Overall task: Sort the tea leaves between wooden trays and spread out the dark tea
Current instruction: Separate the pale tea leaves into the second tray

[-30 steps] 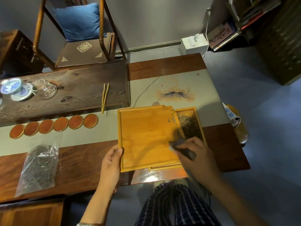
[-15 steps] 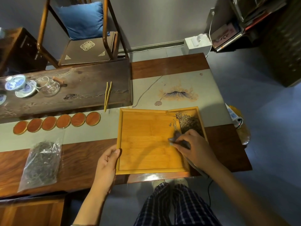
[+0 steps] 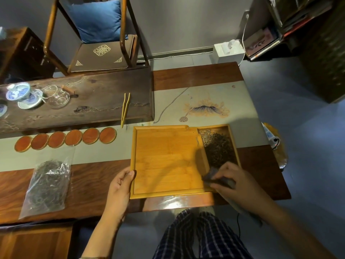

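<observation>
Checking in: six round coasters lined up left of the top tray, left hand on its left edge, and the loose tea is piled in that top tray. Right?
Not quite. The head view shows the top tray bare; the loose tea lies in the lower tray exposed to its right. Coasters and left hand are as stated.

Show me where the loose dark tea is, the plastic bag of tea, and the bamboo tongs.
loose dark tea (image 3: pixel 220 149), head view, middle of the pile in the right-hand tray
plastic bag of tea (image 3: pixel 47 186), head view, centre of the bag
bamboo tongs (image 3: pixel 125 109), head view, midway along the two arms
</observation>
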`<state>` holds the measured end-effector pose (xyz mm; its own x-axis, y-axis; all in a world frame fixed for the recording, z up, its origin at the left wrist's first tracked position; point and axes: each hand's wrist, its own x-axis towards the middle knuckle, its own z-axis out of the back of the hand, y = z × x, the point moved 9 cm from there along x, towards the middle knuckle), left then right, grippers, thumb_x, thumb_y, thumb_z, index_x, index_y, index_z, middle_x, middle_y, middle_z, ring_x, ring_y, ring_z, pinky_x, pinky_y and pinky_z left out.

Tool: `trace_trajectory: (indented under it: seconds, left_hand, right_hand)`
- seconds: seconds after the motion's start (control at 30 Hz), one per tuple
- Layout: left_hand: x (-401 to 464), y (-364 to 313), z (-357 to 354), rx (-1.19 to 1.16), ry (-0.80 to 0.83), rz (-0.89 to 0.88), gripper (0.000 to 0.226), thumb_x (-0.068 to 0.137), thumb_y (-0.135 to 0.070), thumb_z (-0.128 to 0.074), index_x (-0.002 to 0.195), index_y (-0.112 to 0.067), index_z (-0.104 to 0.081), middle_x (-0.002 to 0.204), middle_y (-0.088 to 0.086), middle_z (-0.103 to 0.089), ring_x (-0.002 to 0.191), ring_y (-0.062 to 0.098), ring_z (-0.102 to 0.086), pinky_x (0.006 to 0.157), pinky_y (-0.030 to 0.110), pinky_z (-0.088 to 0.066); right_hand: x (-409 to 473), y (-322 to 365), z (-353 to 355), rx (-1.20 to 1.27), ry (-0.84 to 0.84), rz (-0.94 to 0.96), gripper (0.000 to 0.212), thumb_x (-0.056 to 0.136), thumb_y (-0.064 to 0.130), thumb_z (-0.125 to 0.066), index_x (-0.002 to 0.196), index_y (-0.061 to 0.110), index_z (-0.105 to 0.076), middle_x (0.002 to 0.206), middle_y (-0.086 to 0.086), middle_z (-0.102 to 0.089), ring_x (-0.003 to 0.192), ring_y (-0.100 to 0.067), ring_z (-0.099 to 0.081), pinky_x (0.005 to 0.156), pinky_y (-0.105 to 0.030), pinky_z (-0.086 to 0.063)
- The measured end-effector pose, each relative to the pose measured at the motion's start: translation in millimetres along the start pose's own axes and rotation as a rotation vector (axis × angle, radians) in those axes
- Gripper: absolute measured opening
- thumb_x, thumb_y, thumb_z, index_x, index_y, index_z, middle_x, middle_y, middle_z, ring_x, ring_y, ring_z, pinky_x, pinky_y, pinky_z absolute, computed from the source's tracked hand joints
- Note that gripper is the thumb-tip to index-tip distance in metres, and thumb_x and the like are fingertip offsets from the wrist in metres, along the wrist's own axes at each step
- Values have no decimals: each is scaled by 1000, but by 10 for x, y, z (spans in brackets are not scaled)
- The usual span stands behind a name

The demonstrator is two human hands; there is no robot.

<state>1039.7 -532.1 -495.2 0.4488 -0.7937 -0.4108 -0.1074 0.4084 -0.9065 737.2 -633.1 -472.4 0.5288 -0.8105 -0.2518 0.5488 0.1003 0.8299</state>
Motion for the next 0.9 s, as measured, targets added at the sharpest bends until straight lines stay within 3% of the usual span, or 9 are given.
trace_trajectory:
  seconds: [0.13, 0.37, 0.47, 0.67, 0.77, 0.9]
  left_hand:
    - [17, 0, -37, 17, 27, -14, 27, 98, -13, -46, 117, -8, -64, 109, 7, -72, 97, 15, -69, 77, 18, -55]
    - [53, -62, -143, 55, 67, -59, 28, 97, -11, -46, 119, -4, -62, 108, 8, -73, 96, 15, -70, 75, 16, -54]
    - [79, -85, -139, 38, 73, -56, 29, 98, -9, -45, 120, -2, -61, 108, 10, -73, 95, 15, -70, 75, 16, -54]
    - [43, -95, -160, 47, 103, -58, 28, 94, -13, -48, 117, -5, -64, 105, 4, -75, 96, 15, -70, 74, 16, -53]
    - [15, -51, -172, 51, 120, -40, 27, 95, -12, -47, 115, -8, -65, 105, 3, -75, 96, 16, -70, 76, 16, -53]
    - [-18, -12, -131, 20, 103, -22, 28, 96, -12, -46, 117, -6, -64, 107, 6, -74, 98, 17, -70, 77, 17, -54]
  right_hand:
    - [-89, 12, -109, -172, 40, 57, 16, 82, 39, -69, 95, 31, -69, 93, 20, -48, 86, 4, -53, 68, -17, -47]
    - [181, 35, -244, -566, 85, 62, 25, 93, 42, -51, 113, 30, -60, 98, 10, -36, 75, -3, -48, 56, -17, -38]
    - [336, 67, -191, -578, 17, 76, 33, 94, 39, -51, 123, 26, -57, 100, 11, -35, 71, -1, -44, 54, -11, -29]
    - [775, 40, -32, -614, -124, 59, 28, 93, 35, -54, 116, 20, -60, 102, 3, -43, 73, -6, -49, 62, -20, -48]
    - [979, -32, 72, -610, -192, 28, 29, 94, 34, -53, 118, 18, -59, 102, 0, -45, 73, -7, -48, 60, -20, -48]
    - [972, -95, 251, -293, -312, -22, 30, 92, 35, -56, 118, 20, -62, 99, 4, -45, 81, -7, -48, 63, -12, -36]
